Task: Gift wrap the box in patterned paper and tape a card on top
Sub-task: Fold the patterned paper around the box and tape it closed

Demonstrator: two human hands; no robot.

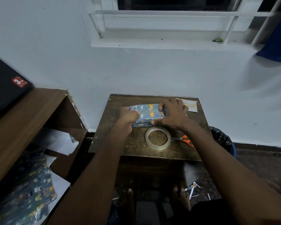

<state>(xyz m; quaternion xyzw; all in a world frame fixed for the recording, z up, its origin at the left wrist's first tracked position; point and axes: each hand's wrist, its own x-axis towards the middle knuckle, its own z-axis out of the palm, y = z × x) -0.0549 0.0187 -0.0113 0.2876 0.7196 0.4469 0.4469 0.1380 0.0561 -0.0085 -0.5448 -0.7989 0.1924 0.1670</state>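
A box wrapped in blue patterned paper (147, 113) lies on the small brown table (136, 153), toward its far side. My left hand (128, 116) grips the box's left end with curled fingers. My right hand (172, 113) spans the right end, thumb on the near side and fingers curled over the far edge. A white card with gold lettering (191, 105) lies flat at the table's far right corner, behind my right hand. A roll of clear tape (158, 138) lies flat just in front of the box.
Orange-handled scissors (185, 139) lie right of the tape, partly under my right forearm. A wooden shelf (39, 111) on the left holds leftover patterned paper (31, 192). A black-lined bin (222, 140) stands right of the table. Paper scraps litter the floor.
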